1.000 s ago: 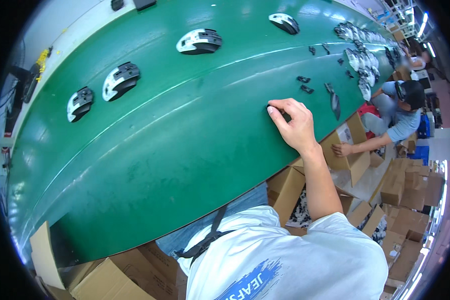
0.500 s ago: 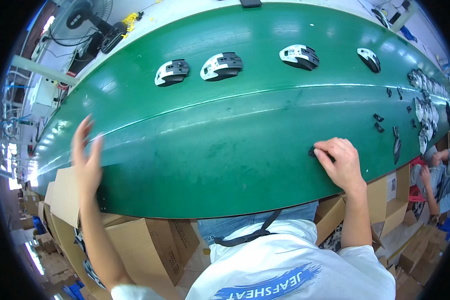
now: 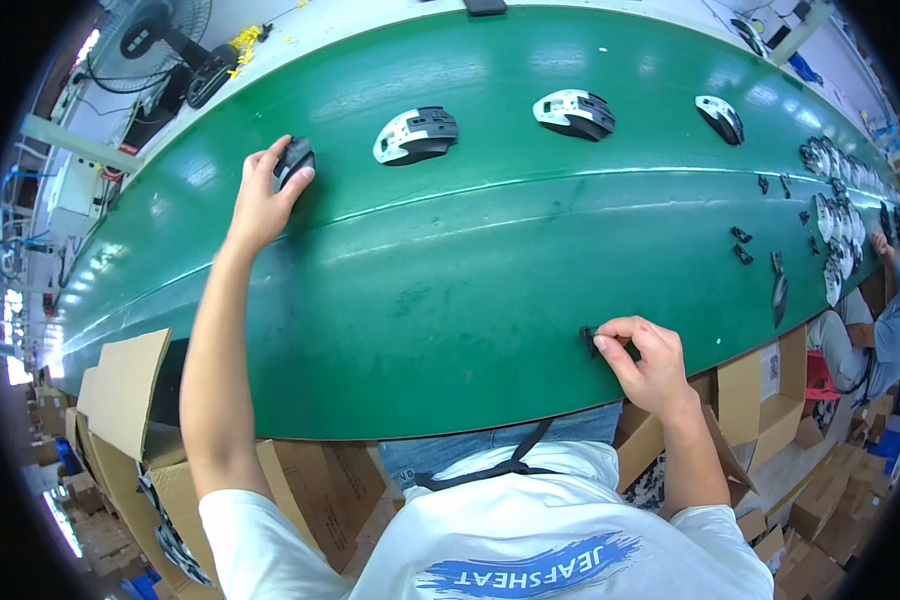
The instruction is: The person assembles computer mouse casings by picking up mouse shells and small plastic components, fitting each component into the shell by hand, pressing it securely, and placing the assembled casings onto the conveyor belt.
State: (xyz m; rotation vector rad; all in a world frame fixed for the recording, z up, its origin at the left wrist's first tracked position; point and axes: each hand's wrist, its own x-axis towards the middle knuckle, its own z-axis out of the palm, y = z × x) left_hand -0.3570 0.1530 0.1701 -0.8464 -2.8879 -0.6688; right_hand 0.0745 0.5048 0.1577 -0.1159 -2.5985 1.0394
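At the far left of the green work surface [image 3: 420,250], the fingers of my left hand [image 3: 260,205] are closed around a mouse shell [image 3: 296,162]. Its dark side shows, and my fingers cover part of it. My right hand [image 3: 648,365], near the front edge, pinches a small black plastic part [image 3: 588,342] between thumb and fingertips. Farther back sit a white-and-black mouse shell [image 3: 416,135], a similar mouse shell [image 3: 574,114] and another mouse shell [image 3: 720,119], spaced apart in a row.
Small black parts [image 3: 741,234] and a long dark piece [image 3: 779,290] lie to the right, before clustered mouse shells [image 3: 838,230]. Another person [image 3: 885,330] sits at the far right. Cardboard boxes [image 3: 320,490] line the front edge; a fan [image 3: 145,40] stands back left.
My left hand has reached forward and right, closing on the leftmost mouse shell. My right hand has shifted left and nearer with the black part. The shells on the surface appear farther left.
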